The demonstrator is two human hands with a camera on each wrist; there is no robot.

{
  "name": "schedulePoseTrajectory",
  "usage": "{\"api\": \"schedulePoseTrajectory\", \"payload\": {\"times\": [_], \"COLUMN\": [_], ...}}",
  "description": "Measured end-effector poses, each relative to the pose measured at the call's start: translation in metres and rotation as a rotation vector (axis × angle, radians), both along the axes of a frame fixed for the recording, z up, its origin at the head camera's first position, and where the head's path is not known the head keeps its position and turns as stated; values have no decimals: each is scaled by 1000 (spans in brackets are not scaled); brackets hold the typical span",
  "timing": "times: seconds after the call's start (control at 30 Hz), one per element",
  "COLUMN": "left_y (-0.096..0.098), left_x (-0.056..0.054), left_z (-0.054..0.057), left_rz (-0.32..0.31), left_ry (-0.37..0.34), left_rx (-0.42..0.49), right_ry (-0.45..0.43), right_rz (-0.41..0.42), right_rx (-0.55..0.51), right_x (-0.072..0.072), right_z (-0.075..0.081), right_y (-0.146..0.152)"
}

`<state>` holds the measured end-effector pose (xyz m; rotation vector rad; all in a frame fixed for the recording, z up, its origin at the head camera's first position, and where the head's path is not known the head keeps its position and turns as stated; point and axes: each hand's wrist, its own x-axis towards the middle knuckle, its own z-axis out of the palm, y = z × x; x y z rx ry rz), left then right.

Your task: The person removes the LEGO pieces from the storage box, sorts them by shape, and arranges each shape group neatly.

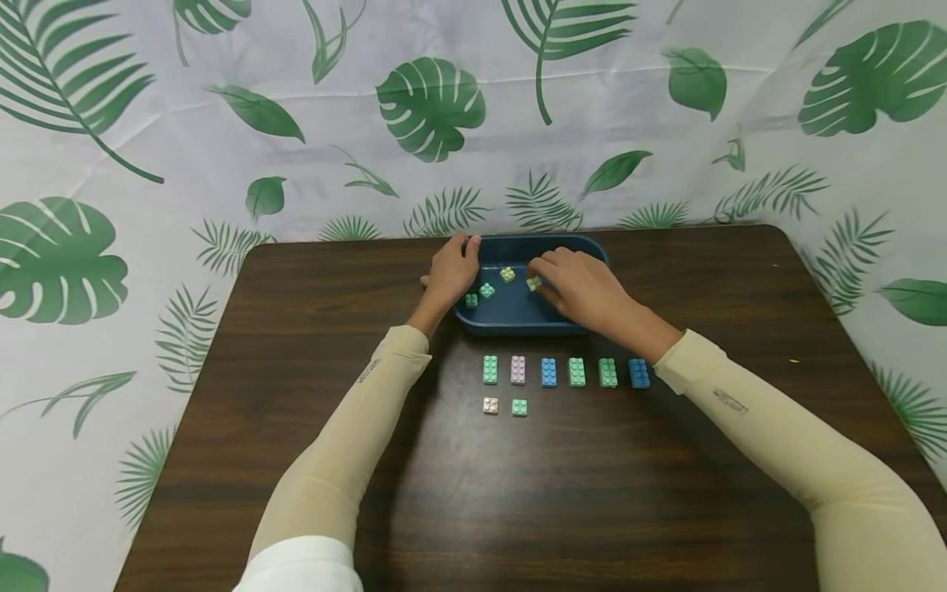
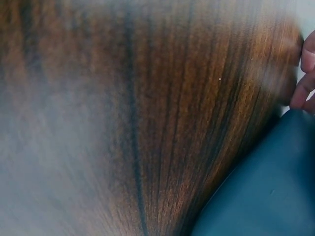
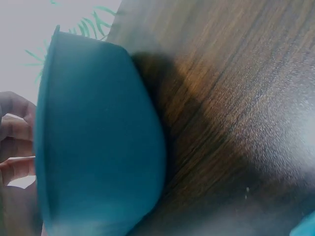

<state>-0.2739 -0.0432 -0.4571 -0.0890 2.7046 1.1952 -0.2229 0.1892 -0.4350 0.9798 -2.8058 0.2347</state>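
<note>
A dark blue tray (image 1: 518, 329) stands at the far side of the table. My left hand (image 1: 450, 270) grips its left rim; in the left wrist view, fingertips (image 2: 307, 59) show right at the tray's edge. Over the tray's right part, my right hand (image 1: 580, 284) pinches a small yellow-green toy brick (image 1: 533, 283) between thumb and fingers. Inside the tray lie another yellow-green brick (image 1: 506, 274), a light mint brick (image 1: 487, 289) and a green brick (image 1: 471, 301). The right wrist view shows mostly the tray's outer wall (image 3: 98, 132).
In front of the tray, long bricks form a row, among them a pink one (image 1: 518, 370) and a blue one (image 1: 639, 373). Nearer me lie a small beige-pink brick (image 1: 491, 405) and a small green brick (image 1: 519, 408). A leaf-patterned cloth (image 1: 311, 181) hangs behind the table (image 1: 444, 510).
</note>
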Motion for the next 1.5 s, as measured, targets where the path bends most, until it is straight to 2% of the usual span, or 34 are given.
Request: {"api": "schedulePoseTrajectory", "payload": {"times": [0.27,0.7,1.03,1.33,1.5], "left_y": [-2,-9,-6,-2,0], "left_x": [0,4,6,6,5], "left_z": [-3,-3,0,1,2], "left_rz": [3,6,14,11,4], "left_ry": [9,13,19,29,31], "left_rx": [6,16,22,28,25], "right_ry": [65,99,131,145,136], "right_rz": [50,73,66,116,105], "right_rx": [-5,2,-17,-78,-79], "right_x": [20,42,58,80,91], "right_z": [10,15,23,22,19], "right_y": [0,-4,4,14,19]}}
